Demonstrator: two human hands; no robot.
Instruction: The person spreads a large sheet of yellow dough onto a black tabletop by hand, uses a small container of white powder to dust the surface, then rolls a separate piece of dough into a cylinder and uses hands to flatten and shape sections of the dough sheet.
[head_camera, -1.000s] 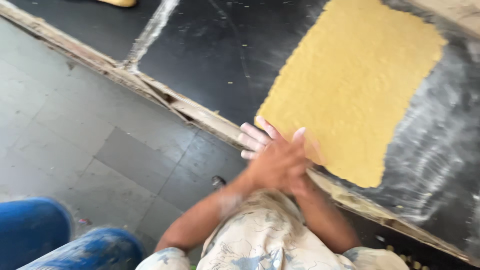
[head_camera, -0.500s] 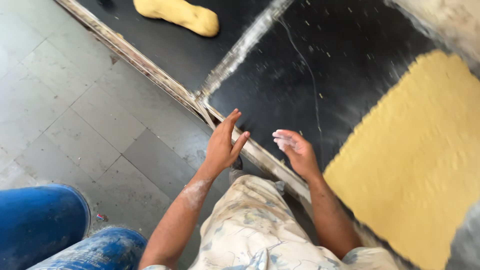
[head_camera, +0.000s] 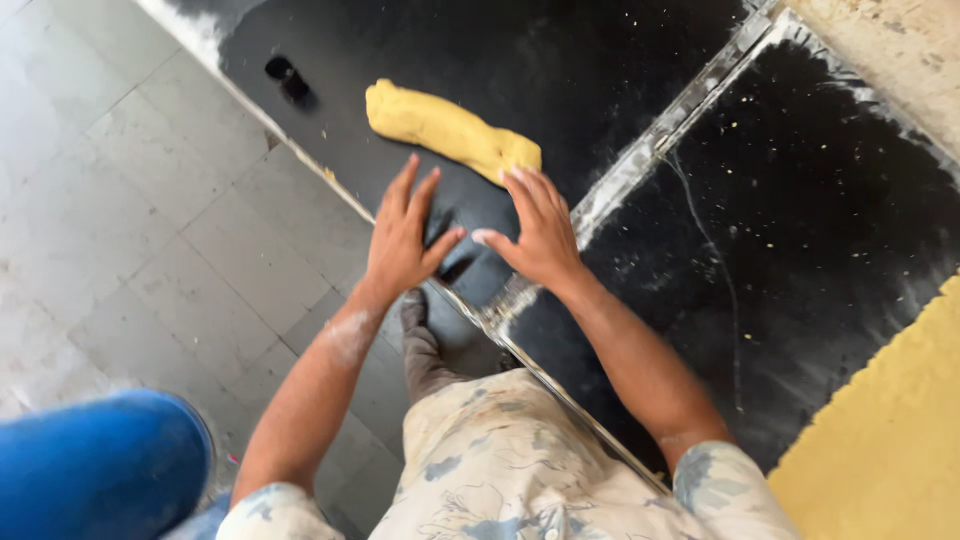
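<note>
A long yellow lump of dough (head_camera: 450, 130) lies on the black worktop (head_camera: 560, 70). My right hand (head_camera: 540, 230) reaches out flat just short of the lump's near end, fingers spread, holding nothing. To its left, my left hand (head_camera: 405, 240) hovers over the worktop's front edge, also spread and holding nothing. A flat rolled yellow dough sheet (head_camera: 880, 430) lies at the lower right on a second black slab (head_camera: 800, 220).
A pale metal strip (head_camera: 680, 110) divides the two black slabs. Grey floor tiles (head_camera: 150, 220) lie to the left. A blue container (head_camera: 100, 470) sits at the lower left. Two small dark holes (head_camera: 285, 80) mark the worktop's far left.
The view has swung left from the dough sheet to the dough lump. Both hands left the sheet, separated, and now reach toward the lump.
</note>
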